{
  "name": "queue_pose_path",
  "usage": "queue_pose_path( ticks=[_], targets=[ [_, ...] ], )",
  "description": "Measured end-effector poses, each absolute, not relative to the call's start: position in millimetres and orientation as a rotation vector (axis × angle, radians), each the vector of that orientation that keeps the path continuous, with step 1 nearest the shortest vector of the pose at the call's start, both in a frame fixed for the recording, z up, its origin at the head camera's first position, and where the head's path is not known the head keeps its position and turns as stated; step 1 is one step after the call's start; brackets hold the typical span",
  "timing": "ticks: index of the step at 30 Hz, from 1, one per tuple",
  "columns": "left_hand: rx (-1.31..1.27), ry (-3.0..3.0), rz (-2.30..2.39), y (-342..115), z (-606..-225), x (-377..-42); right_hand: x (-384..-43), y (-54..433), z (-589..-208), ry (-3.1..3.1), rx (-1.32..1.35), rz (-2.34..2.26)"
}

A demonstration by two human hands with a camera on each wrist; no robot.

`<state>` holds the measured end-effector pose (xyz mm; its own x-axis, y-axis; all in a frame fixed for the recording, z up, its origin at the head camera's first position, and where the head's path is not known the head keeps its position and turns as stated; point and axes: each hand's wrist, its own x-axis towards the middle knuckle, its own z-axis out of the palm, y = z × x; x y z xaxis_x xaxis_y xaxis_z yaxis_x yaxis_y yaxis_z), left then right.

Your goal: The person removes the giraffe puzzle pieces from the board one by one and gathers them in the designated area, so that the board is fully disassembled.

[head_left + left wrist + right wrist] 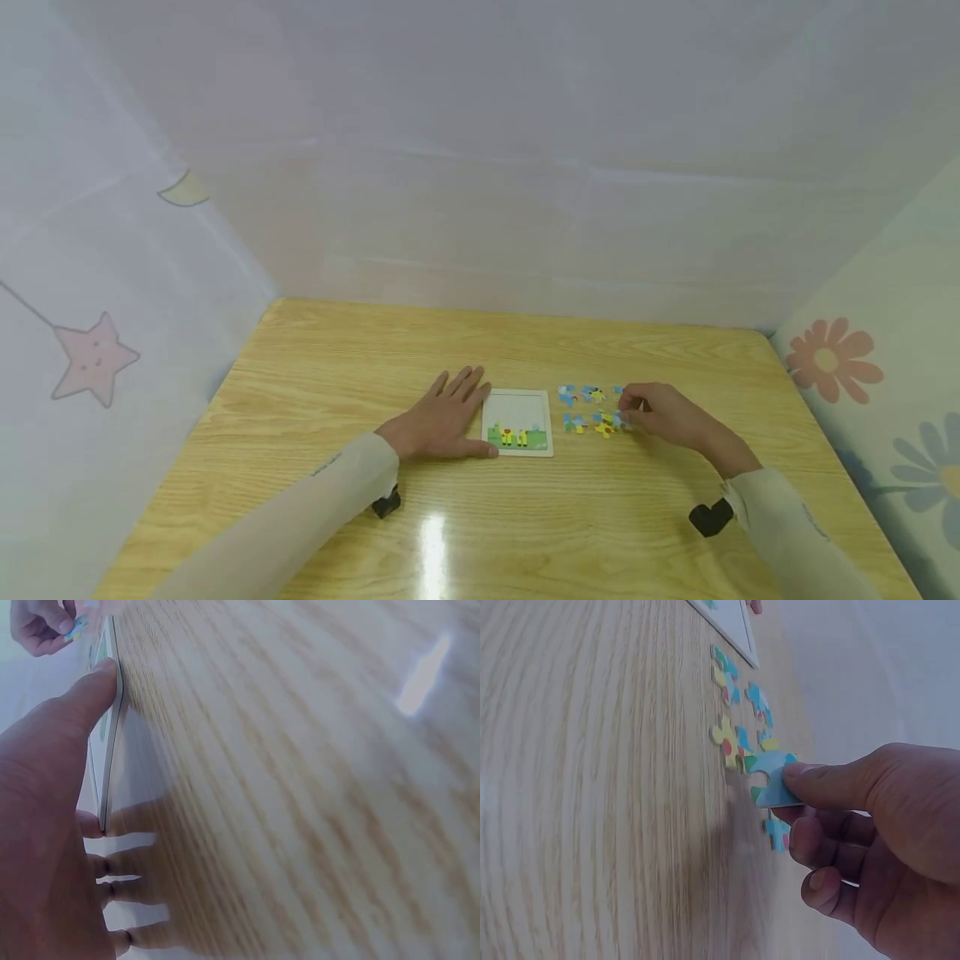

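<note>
A white-framed puzzle board lies on the table, its bottom strip filled with green and yellow pieces. My left hand lies at the board's left side with its fingers extended, the thumb touching the near edge. To the right of the board, my right hand pinches a light-blue puzzle piece with green corners between thumb and finger, just above the table. Around it lie several loose pieces, among them a yellow one with a red spot and a blue one.
The wooden table ends at pale cloth walls on the back and sides. A star and flowers are printed on them. Each wrist wears a black device, such as the right one. A light reflection shines on the tabletop.
</note>
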<state>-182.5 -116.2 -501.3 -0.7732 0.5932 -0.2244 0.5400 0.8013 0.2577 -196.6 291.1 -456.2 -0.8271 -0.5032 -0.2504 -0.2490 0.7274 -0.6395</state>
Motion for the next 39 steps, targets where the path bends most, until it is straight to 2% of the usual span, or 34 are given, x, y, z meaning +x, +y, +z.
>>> queue_pose_path(
  ticks=[24,39],
  targets=[
    [0.866,2.7,0.219,-116.2,-503.2,-182.0,-196.3,303.4,-470.9,2.599,-0.531,-0.878],
    [0.86,2.698,0.224,-114.0,-502.3,-184.2,-203.8,241.9,-467.6,2.525,-0.637,-0.947]
  ],
)
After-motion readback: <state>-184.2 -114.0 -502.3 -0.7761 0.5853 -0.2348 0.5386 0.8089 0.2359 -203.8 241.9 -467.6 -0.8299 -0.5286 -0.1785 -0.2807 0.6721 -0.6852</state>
